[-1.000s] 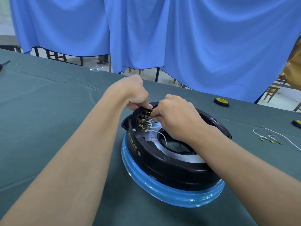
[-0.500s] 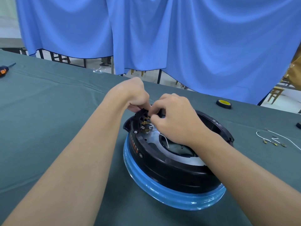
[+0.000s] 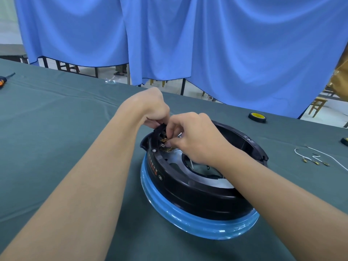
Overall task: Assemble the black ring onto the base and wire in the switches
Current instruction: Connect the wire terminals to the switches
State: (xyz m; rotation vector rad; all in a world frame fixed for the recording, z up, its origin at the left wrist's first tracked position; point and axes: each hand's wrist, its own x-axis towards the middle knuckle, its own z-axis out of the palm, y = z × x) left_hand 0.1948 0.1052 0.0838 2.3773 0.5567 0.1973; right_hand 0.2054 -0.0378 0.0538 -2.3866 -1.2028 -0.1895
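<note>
A black plastic ring [image 3: 197, 196] sits on top of a round base wrapped in blue film [image 3: 188, 221], which lies on the counter covered with dark green cloth [image 3: 56, 129]. The left hand [image 3: 150, 110] has its fingers curled and grips the far-left rim of the ring, where the brass switch terminals [image 3: 164, 142] stand. The right hand [image 3: 197, 136] reaches over the ring, its fingers bent together and pinching a thin white wire [image 3: 191, 162] just beside these terminals; the wire end is hidden. Loose white wires [image 3: 308, 157] lie to the right, well apart, and a black and yellow tape roll [image 3: 257, 116] lies behind.
</note>
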